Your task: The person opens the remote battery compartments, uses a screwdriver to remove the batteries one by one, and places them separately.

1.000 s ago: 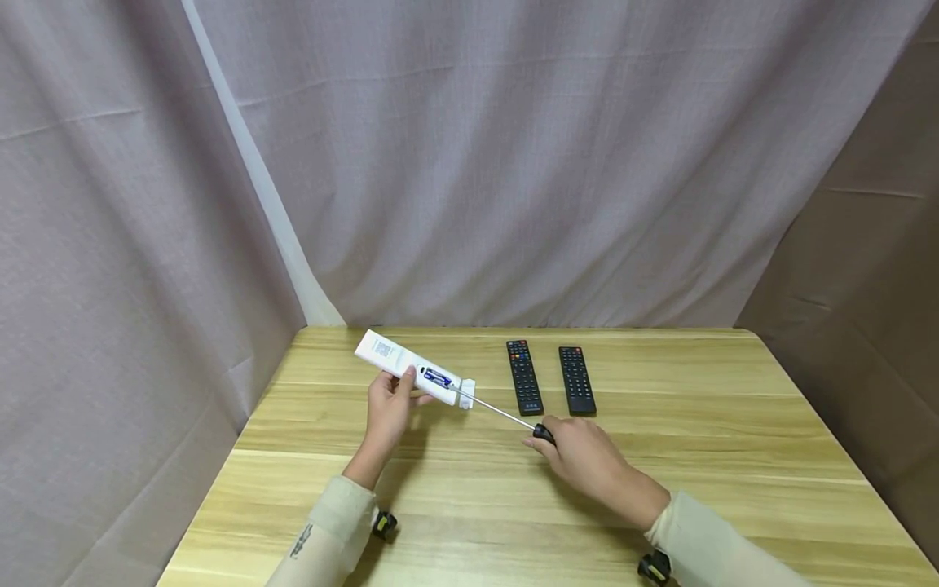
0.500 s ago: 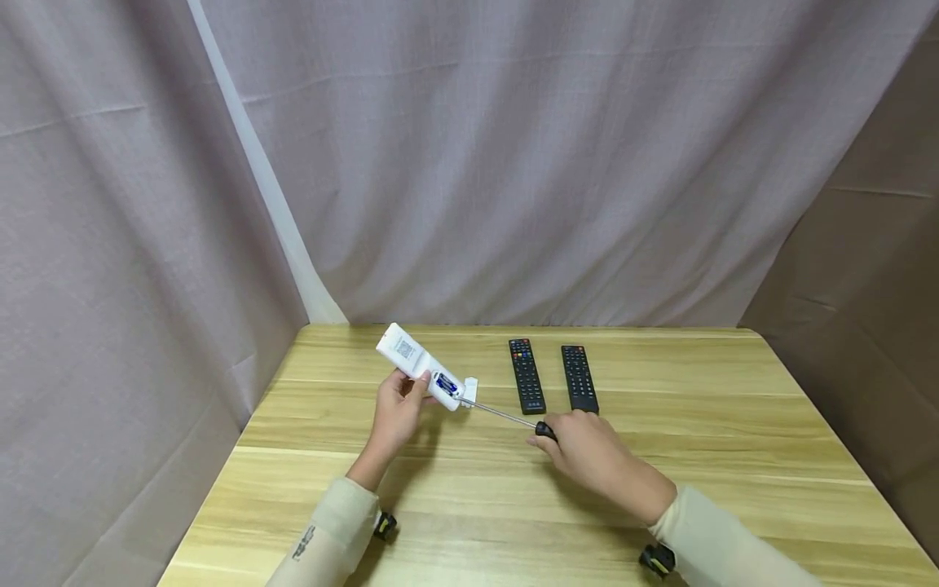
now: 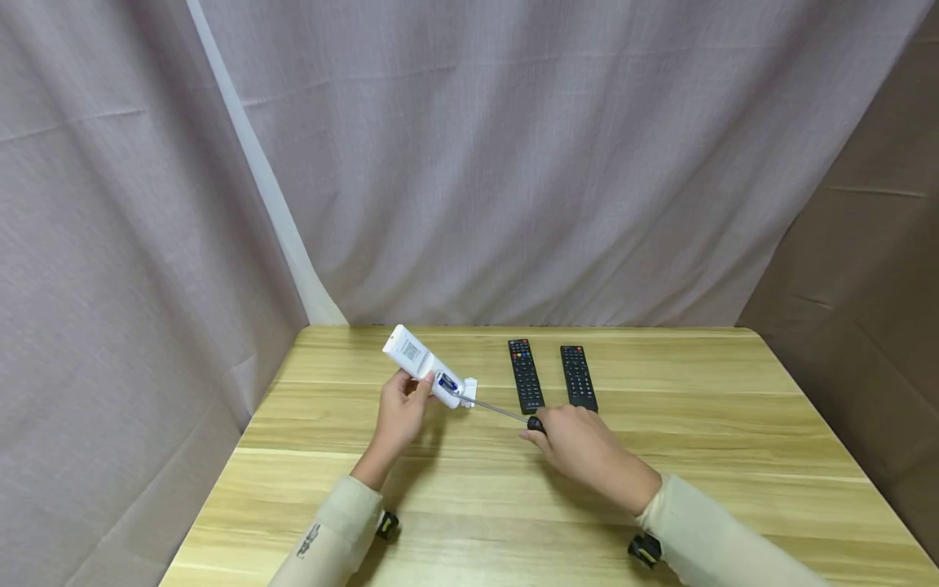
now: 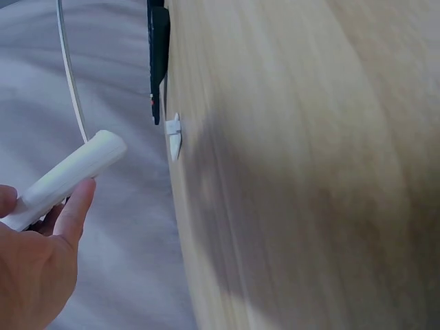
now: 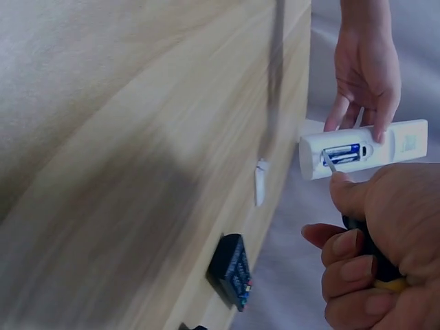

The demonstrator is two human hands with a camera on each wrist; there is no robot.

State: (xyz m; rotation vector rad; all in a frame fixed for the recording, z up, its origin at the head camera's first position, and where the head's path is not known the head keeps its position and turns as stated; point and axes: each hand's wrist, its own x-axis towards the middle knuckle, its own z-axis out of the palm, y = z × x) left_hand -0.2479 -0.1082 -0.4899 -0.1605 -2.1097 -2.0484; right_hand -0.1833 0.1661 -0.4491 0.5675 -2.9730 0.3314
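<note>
A white remote control (image 3: 411, 352) is held by my left hand (image 3: 399, 412), its back turned up and its battery bay uncovered. Inside the bay lie blue-and-silver batteries (image 5: 342, 155). My right hand (image 3: 583, 447) grips the black handle (image 3: 536, 424) of a screwdriver, whose thin metal shaft (image 3: 493, 407) reaches across to the remote. In the right wrist view its tip meets the end of the batteries at the bay's edge. A small white battery cover (image 5: 260, 183) lies on the table, partly behind the remote in the head view.
Two black remote controls, a left one (image 3: 526, 375) and a right one (image 3: 579, 377), lie side by side beyond my right hand. The wooden table (image 3: 469, 505) ends at grey curtains (image 3: 513, 163) behind and at the sides.
The white remote has shifted right and turned to a steeper slant in my left hand. The screwdriver has followed, its tip staying at the battery bay. The black remotes stay put.
</note>
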